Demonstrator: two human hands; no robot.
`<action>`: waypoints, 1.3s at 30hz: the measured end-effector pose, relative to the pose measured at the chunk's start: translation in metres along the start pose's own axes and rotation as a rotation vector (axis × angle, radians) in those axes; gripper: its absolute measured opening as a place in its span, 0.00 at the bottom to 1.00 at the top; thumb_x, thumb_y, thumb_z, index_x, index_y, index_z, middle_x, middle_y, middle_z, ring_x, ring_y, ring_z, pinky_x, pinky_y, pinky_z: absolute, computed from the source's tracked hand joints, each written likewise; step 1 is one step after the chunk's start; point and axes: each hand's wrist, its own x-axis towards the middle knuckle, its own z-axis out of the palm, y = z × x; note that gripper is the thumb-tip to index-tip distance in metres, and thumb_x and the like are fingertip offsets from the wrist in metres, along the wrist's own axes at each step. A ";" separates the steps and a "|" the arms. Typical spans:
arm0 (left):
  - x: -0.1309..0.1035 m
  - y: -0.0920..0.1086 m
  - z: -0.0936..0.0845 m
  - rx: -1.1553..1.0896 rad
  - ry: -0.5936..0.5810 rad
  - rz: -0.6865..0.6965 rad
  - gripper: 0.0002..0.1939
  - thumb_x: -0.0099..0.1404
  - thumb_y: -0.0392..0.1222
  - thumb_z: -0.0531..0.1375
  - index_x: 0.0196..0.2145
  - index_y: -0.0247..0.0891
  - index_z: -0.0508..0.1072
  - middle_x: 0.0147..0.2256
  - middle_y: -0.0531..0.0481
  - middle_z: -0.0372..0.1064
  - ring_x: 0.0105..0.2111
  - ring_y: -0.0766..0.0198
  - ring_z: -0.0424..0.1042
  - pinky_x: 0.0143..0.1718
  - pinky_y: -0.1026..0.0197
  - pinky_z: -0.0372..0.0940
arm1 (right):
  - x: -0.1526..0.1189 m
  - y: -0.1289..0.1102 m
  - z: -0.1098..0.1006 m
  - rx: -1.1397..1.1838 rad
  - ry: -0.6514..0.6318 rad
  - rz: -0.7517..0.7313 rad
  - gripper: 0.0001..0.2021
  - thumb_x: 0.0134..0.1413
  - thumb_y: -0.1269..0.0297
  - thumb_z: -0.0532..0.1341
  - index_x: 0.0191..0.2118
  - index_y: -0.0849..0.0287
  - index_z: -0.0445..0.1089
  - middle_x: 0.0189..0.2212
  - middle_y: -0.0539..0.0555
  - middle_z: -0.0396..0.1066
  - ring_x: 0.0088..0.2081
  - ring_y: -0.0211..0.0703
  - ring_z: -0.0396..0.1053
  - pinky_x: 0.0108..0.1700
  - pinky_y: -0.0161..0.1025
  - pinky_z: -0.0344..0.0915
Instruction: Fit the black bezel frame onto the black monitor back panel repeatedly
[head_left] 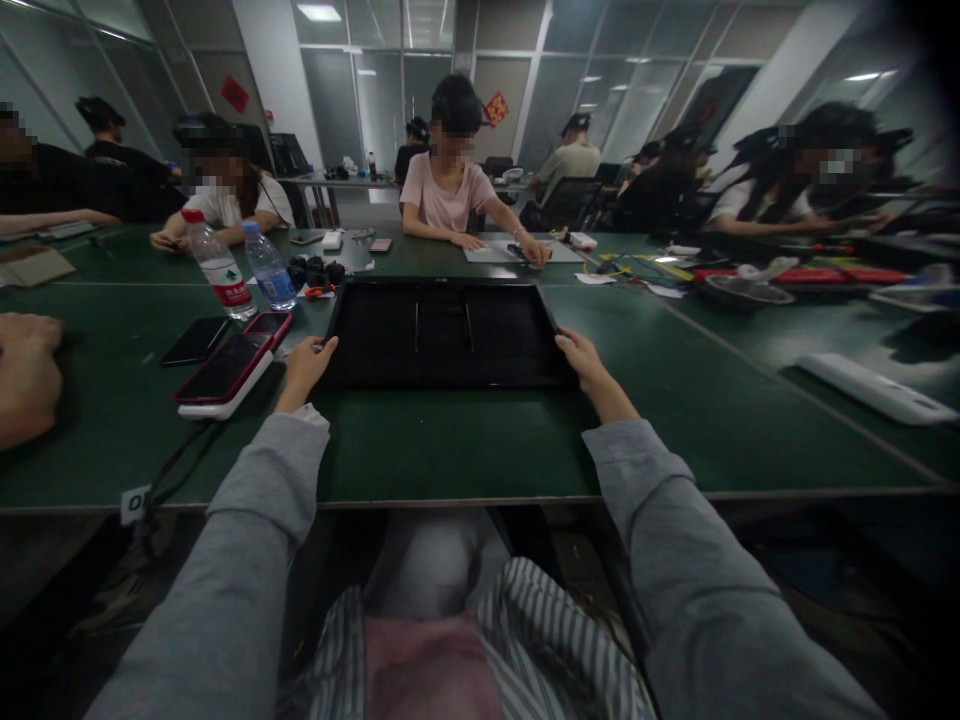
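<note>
A wide black rectangular tray-like panel [502, 345] with a raised rim lies on the green table [450, 450] in front of me. Two thin upright lines show near its middle. My left hand [306, 368] grips its left edge, thumb on the rim. At the right edge, my right hand [586, 362] holds it the same way, fingers partly hidden by the hand and panel.
Left of the panel are phones [225, 368] on a white block, a dark phone [196, 341] and two bottles [225, 275] [268, 268]. A white bar [874, 388] lies at right. Across the table, a person in pink [450, 190] handles small items.
</note>
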 end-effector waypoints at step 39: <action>-0.002 0.002 0.002 0.158 -0.060 -0.067 0.30 0.75 0.61 0.55 0.57 0.33 0.76 0.56 0.31 0.78 0.57 0.42 0.75 0.56 0.49 0.66 | -0.012 -0.015 0.008 -0.572 0.066 -0.209 0.29 0.71 0.55 0.52 0.70 0.64 0.67 0.55 0.68 0.78 0.58 0.64 0.75 0.62 0.59 0.68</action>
